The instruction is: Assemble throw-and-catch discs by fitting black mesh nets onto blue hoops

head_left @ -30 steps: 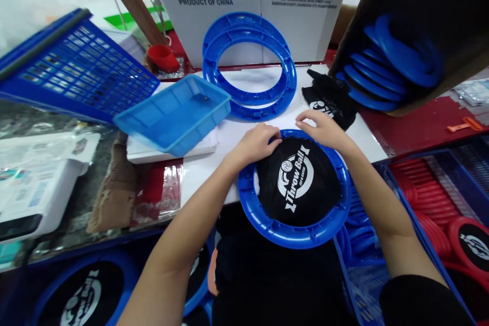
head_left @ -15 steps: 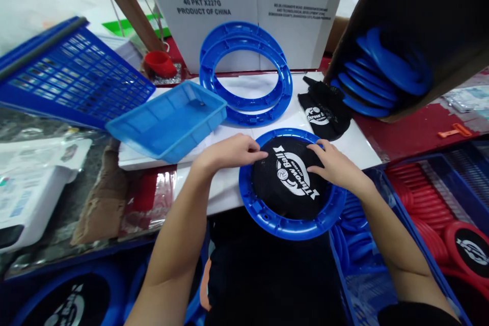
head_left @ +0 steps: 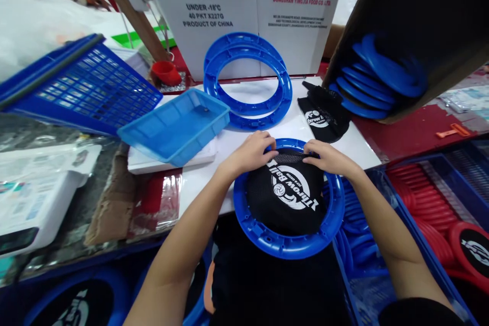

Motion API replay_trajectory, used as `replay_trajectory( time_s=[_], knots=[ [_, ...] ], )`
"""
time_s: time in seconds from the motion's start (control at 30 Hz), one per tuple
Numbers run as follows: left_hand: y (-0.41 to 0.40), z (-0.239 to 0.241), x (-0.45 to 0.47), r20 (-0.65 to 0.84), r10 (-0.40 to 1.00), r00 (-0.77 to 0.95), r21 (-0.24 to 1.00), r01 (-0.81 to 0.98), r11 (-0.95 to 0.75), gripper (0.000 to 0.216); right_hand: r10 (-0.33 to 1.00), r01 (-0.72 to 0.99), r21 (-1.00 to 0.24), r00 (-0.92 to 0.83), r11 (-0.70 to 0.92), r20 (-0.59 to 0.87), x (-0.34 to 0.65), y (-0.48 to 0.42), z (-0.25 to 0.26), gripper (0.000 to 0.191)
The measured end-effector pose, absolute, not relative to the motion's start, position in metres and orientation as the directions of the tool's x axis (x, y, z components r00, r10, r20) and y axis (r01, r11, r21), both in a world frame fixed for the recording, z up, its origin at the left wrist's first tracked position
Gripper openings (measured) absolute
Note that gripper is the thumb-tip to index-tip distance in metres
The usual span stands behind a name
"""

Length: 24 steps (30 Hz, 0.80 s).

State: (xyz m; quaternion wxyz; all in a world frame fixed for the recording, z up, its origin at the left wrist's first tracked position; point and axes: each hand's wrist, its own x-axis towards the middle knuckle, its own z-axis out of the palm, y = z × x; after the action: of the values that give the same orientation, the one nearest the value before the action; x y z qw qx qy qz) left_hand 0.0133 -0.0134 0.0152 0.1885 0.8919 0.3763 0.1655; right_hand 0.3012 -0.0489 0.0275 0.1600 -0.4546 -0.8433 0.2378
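Note:
A round black mesh net (head_left: pixel 263 209) with white "Throw Ball" print lies inside a blue plastic ring (head_left: pixel 288 249) close to my body. My left hand (head_left: pixel 257 152) pinches the net's far edge at the ring's upper left. At the upper right, my right hand (head_left: pixel 326 157) pinches the same edge between thumb and fingers. Between the hands, part of the mesh is drawn up near the rim. More black nets (head_left: pixel 324 117) lie bunched beyond my right hand. Two overlapping blue rings (head_left: pixel 263 121) lean against a carton behind.
A light blue tray (head_left: pixel 171 135) and a blue basket (head_left: pixel 99 86) stand on the left. An open carton (head_left: pixel 431 97) at right holds several blue rings. Below it, crates contain blue rings (head_left: pixel 361 254) and red rings (head_left: pixel 428 204). A white carton (head_left: pixel 244 5) stands behind.
My hands have closed from a looser pose over the net onto its far edge, and the mesh there is now pulled up. The view has shifted slightly.

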Motion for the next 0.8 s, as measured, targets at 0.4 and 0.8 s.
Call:
replay_trajectory(
  time_s=[0.4, 0.8],
  knots=[
    [-0.002, 0.011, 0.013, 0.079, 0.878, 0.472, 0.825, 0.463, -0.323, 0.018, 0.942, 0.677, -0.664, -0.303, 0.319, 0.144, 0.299, -0.051, 0.025, 0.017],
    [0.009, 0.014, 0.006, -0.066, 0.856, 0.513, 0.84, 0.492, -0.23, 0.022, 0.944, 0.708, -0.685, -0.316, 0.169, -0.094, 0.303, -0.036, 0.039, 0.017]
  ],
)
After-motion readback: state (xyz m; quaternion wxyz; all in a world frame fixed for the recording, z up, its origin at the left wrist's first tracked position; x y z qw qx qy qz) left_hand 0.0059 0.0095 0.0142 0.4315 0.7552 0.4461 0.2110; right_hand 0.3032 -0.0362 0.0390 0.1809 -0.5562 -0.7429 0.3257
